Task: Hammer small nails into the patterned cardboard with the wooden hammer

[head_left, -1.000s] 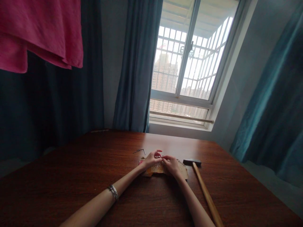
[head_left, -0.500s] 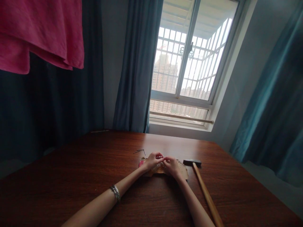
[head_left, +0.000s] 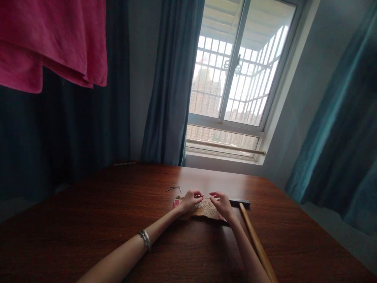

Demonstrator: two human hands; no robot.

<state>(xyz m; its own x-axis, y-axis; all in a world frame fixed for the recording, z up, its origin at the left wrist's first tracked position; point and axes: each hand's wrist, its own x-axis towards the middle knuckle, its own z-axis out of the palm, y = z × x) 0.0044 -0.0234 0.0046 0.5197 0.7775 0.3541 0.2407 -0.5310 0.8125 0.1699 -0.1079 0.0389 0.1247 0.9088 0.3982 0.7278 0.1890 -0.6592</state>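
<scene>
My left hand (head_left: 192, 199) is closed in a pinch over the left part of a tan, dark-speckled sheet (head_left: 205, 209). A small dark red and white thing (head_left: 199, 195) shows at its fingertips, too small to name. My right hand (head_left: 221, 204) hovers over the sheet's right side, its thumb and fingers apart with nothing visible between them. The sheet has pink patches at its ends and a wavy near edge; both hands cover parts of it. Right of my right hand lies a hammer (head_left: 255, 237), its dark head partly behind that hand and its wooden handle pointing toward me.
A few thin dark nail-like pieces (head_left: 174, 188) lie beyond the sheet on the brown wooden table (head_left: 88, 220). Behind the table are a barred window (head_left: 232, 78) and blue curtains (head_left: 173, 86). A pink cloth (head_left: 64, 43) hangs at the upper left.
My right hand has moved right, away from my left hand, and its fingers have opened. More of the speckled sheet shows between them. My left hand has stayed in place.
</scene>
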